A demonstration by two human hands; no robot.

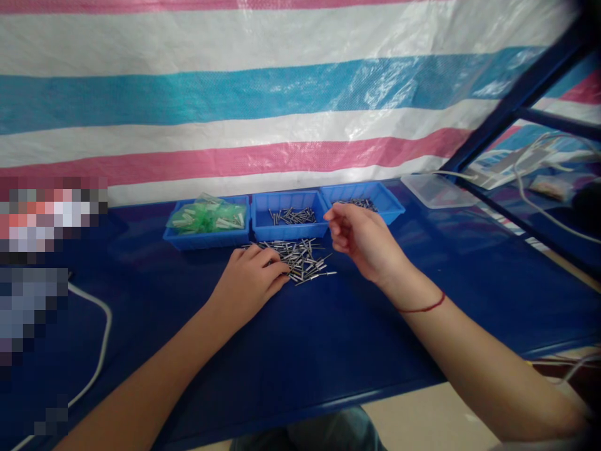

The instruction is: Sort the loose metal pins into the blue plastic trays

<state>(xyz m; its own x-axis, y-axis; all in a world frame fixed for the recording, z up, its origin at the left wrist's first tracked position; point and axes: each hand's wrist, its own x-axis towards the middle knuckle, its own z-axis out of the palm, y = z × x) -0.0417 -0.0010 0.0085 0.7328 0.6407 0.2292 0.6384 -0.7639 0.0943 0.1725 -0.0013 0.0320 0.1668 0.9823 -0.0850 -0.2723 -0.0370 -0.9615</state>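
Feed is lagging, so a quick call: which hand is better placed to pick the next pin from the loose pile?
Left, probably. The left hand rests with fingertips on the pin pile; the right hand is lifted off the table near the blue trays, fingers curled.

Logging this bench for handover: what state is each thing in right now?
Loose pins: scattered heap on the table.
Left hand: palm down, fingertips resting on that heap.
Right hand: raised, fingers curled; unclear whether it holds anything.
Left tray: holds green bags.
Middle tray: thin layer of pins.
Right tray: a smaller pin cluster.
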